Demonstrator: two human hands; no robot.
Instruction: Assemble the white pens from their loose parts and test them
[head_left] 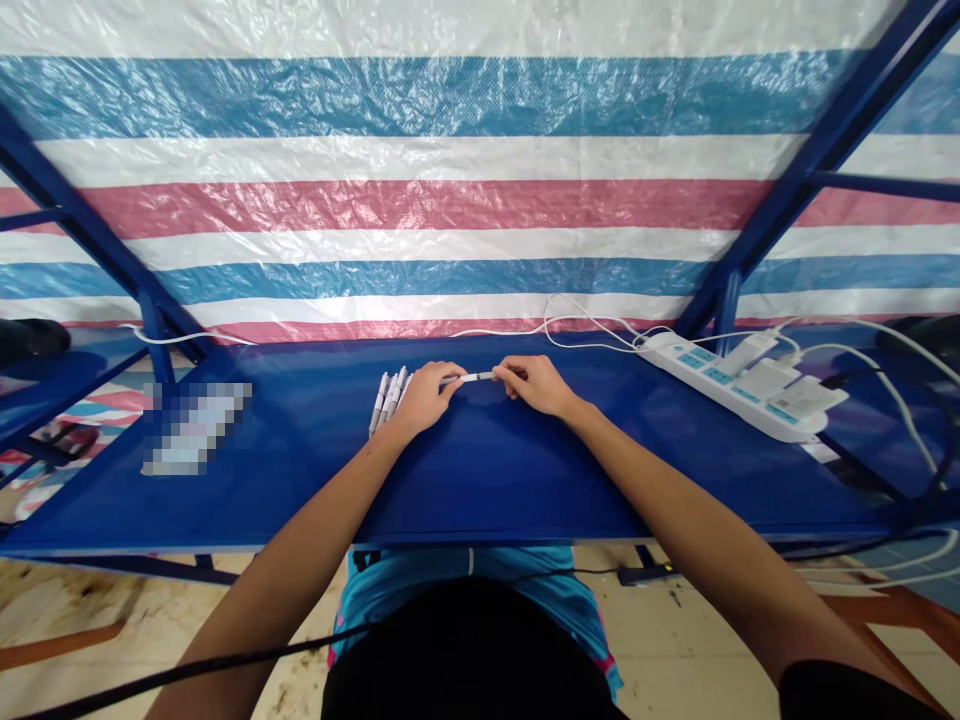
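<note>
Between my two hands a white pen point(474, 377) with a grey part lies level, just above the blue table point(495, 480). My left hand point(426, 396) is closed on its left end, fingers pinched. The pen's right end sits between the thumb and fingers of my right hand point(534, 384), which is closed too. Several more white and grey pens point(384, 396) lie side by side on the table, just left of my left hand and partly hidden behind it.
A white power strip point(720, 380) with chargers plugged in lies at the right, its white cable point(592, 318) running along the back edge. A blurred-out flat item point(196, 428) lies at the left. Blue metal posts point(154, 320) rise at both sides before a striped plastic sheet point(450, 215).
</note>
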